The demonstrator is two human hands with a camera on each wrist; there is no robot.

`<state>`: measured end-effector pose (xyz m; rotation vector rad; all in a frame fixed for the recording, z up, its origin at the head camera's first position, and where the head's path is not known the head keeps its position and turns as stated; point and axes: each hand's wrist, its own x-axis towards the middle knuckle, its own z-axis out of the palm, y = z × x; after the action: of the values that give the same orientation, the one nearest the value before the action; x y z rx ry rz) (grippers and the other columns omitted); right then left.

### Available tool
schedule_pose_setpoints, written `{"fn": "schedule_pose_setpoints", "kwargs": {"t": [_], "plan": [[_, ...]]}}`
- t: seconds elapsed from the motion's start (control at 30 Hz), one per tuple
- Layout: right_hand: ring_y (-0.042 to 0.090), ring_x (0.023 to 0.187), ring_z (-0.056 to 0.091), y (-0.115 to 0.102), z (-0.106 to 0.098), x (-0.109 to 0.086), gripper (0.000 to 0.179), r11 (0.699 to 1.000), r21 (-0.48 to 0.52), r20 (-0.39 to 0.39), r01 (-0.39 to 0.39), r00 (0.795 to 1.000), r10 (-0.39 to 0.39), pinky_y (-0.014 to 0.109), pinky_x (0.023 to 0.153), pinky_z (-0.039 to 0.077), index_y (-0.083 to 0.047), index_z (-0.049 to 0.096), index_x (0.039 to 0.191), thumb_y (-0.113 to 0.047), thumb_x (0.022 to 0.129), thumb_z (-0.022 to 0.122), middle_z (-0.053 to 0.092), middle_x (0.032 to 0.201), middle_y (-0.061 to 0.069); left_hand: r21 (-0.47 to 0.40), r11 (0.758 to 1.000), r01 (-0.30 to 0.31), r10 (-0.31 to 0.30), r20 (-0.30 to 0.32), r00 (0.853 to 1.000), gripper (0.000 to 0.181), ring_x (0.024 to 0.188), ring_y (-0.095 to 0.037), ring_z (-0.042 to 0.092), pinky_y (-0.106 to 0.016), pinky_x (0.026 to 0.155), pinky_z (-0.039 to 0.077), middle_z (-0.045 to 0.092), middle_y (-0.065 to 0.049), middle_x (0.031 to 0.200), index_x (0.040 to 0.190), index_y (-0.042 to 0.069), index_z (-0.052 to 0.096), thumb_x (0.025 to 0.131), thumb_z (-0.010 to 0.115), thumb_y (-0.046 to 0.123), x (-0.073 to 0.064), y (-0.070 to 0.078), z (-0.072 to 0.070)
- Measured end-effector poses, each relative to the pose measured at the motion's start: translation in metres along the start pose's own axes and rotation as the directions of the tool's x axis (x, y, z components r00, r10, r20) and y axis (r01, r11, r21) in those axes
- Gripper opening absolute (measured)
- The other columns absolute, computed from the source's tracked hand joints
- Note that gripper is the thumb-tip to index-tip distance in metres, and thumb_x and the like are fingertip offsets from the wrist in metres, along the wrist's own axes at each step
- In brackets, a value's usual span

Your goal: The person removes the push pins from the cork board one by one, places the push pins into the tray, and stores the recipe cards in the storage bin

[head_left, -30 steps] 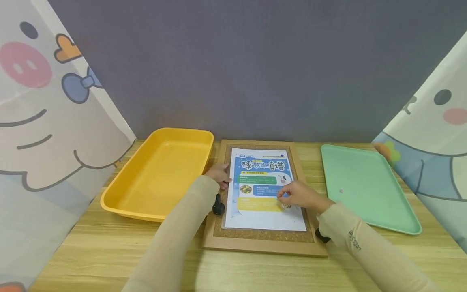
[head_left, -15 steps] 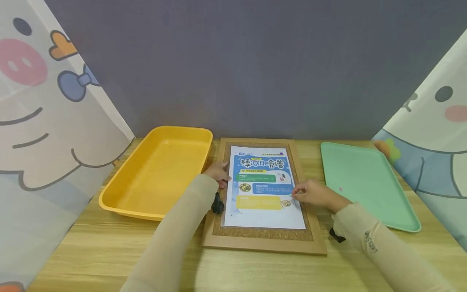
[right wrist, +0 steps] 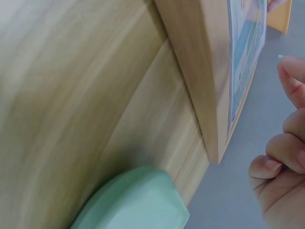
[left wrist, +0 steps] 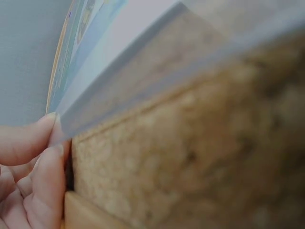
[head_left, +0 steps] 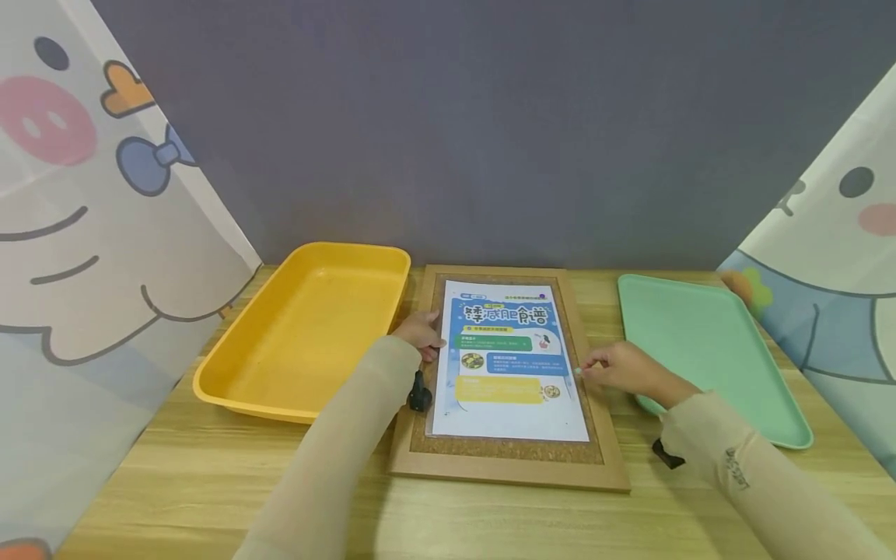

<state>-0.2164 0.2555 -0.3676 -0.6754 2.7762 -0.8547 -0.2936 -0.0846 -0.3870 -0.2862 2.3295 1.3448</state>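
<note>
A laminated poster point(head_left: 507, 362) with blue, green and yellow print lies on a wood-framed cork board point(head_left: 504, 449). My left hand point(head_left: 420, 334) is at its left edge; in the left wrist view thumb and finger pinch its clear plastic margin point(left wrist: 119, 107), lifted a little off the cork. My right hand point(head_left: 619, 369) hovers by the poster's right edge. Between thumb and index fingertip it pinches a small mint-green thumbtack point(right wrist: 280, 57), only its tip showing. A purple thumbtack point(head_left: 542, 296) sits at the poster's top right corner.
A deep yellow tray point(head_left: 308, 334) stands left of the board. On the right lies a shallow mint-green tray point(head_left: 728, 358), partly covered by my right hand and sleeve. A grey panel point(head_left: 490, 132) rises behind the wooden table point(head_left: 490, 521), with cartoon-printed sheets on both sides.
My right hand has moved right, from over the lower part of the poster to its right edge, keeping its pinch. The left hand stays at the left edge.
</note>
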Motion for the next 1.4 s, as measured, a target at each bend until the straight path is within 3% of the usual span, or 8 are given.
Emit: {"fn": "schedule_pose_setpoints", "kwargs": {"t": [0.23,0.5,0.8,1.03,1.17,1.4], "plan": [[0.003,0.047,0.024,0.009,-0.005,-0.011,0.011,1.000,0.001,-0.019,0.015,1.000,-0.015,0.022,0.047,0.026,0.000,0.070,0.085,-0.007,0.089,0.063,0.041,0.053,-0.009,0.006,1.000,-0.012,0.012,0.000,1.000,0.076,0.057,-0.019,0.053,-0.024,0.052,0.050,0.060,-0.018,0.093,0.151,0.018,0.031,0.087,0.068,0.001,-0.003,0.000,-0.002],[0.005,0.050,0.027,0.019,-0.010,-0.017,0.011,1.000,0.011,-0.007,-0.020,1.000,0.020,0.025,0.051,0.030,-0.004,0.069,0.086,-0.009,0.091,0.061,0.062,0.072,-0.001,0.016,1.000,-0.022,0.022,-0.003,1.000,0.076,0.057,-0.018,0.054,-0.024,0.053,0.051,0.061,-0.019,0.098,0.151,0.017,0.030,0.087,0.068,0.002,-0.004,0.000,-0.004],[0.005,0.049,0.029,0.040,-0.014,-0.030,0.015,0.994,0.031,-0.007,-0.103,0.995,0.103,0.026,0.049,0.031,-0.002,0.069,0.088,-0.012,0.093,0.059,0.051,0.064,-0.002,0.032,0.999,-0.016,0.016,0.010,1.000,0.074,0.056,-0.018,0.054,-0.024,0.053,0.051,0.056,-0.017,0.125,0.151,0.018,0.031,0.088,0.067,0.001,-0.003,0.003,-0.002],[0.009,0.069,0.049,0.057,-0.019,-0.040,0.016,0.991,-0.009,-0.037,-0.136,0.990,0.135,0.030,0.061,0.043,-0.001,0.071,0.090,-0.012,0.094,0.060,0.067,0.090,0.008,0.045,0.999,-0.014,0.013,0.009,1.000,0.075,0.056,-0.019,0.054,-0.024,0.052,0.051,0.059,-0.019,0.118,0.151,0.018,0.031,0.088,0.067,0.002,-0.004,0.007,-0.002],[0.019,0.083,0.059,0.065,-0.024,-0.044,0.019,0.985,-0.030,-0.030,-0.170,0.985,0.169,0.036,0.068,0.049,0.000,0.071,0.094,-0.016,0.094,0.060,0.068,0.095,0.012,0.034,0.999,-0.004,0.004,0.019,1.000,0.075,0.055,-0.018,0.051,-0.023,0.052,0.050,0.060,-0.018,0.111,0.151,0.019,0.031,0.088,0.067,0.001,-0.005,0.006,-0.001],[0.027,0.086,0.062,0.077,-0.034,-0.051,0.024,0.975,-0.028,-0.026,-0.219,0.976,0.218,0.039,0.070,0.050,0.004,0.070,0.098,-0.018,0.094,0.060,0.068,0.097,0.017,0.035,0.999,-0.003,0.003,0.011,1.000,0.074,0.055,-0.018,0.050,-0.022,0.051,0.049,0.057,-0.018,0.118,0.151,0.019,0.031,0.088,0.066,0.002,-0.005,0.005,0.000]]}}
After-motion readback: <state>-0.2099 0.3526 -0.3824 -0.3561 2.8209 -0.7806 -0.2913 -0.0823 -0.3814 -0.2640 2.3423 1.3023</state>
